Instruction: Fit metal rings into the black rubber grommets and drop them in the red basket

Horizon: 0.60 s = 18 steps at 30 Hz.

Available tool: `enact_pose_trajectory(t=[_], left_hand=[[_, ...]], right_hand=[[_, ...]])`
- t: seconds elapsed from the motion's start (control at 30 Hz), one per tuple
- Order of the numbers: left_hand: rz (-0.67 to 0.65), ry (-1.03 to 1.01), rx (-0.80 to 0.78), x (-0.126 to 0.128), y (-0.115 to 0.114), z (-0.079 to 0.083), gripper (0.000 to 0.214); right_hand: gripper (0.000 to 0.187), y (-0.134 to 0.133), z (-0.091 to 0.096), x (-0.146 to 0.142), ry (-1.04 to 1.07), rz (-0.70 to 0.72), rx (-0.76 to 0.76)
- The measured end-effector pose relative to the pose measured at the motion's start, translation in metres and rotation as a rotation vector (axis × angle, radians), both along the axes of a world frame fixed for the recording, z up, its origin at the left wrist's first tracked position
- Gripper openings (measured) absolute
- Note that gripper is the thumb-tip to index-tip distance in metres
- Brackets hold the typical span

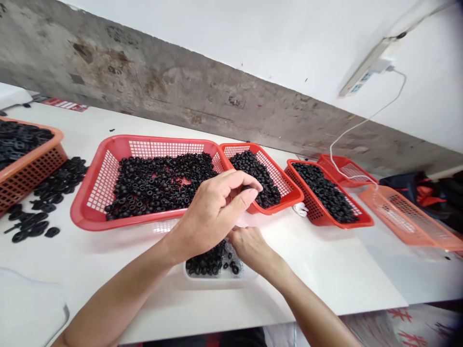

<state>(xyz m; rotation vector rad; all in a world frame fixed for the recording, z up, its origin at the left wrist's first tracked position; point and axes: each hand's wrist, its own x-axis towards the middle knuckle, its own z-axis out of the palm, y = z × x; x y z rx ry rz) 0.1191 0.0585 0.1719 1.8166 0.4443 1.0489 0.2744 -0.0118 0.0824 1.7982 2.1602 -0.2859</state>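
Observation:
My left hand (217,212) hovers above the front edge of a large red basket (108,159) full of small black rubber rings (159,183). Its fingers are pinched together on something too small to make out. My right hand (249,248) rests lower, partly hidden under the left one, at the edge of a shallow clear tray (217,277) holding more black rings (210,262). Its fingers are hidden from me.
Two smaller red baskets (285,185) (318,212) with black rings stand to the right, then empty orange baskets (408,217). An orange basket (32,164) and loose black parts (47,197) lie at left. A white cable (361,125) hangs from a wall power strip (369,67).

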Motion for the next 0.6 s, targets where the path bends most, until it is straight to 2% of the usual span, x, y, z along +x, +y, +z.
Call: enact_pose_trajectory(t=[0.17, 0.37, 0.6], left_hand=[[0.017, -0.035, -0.082, 0.0, -0.001, -0.001, 0.014], [0.004, -0.016, -0.048, -0.002, -0.001, 0.004, 0.007], [0.029, -0.017, -0.017, -0.003, 0.002, 0.005, 0.014]], right_hand=[[0.028, -0.001, -0.01, -0.002, 0.102, 0.007, 0.034], [0.02, -0.009, -0.022, -0.007, 0.308, 0.008, 0.117], [0.013, -0.002, -0.021, -0.022, 0.467, -0.005, 0.166]])
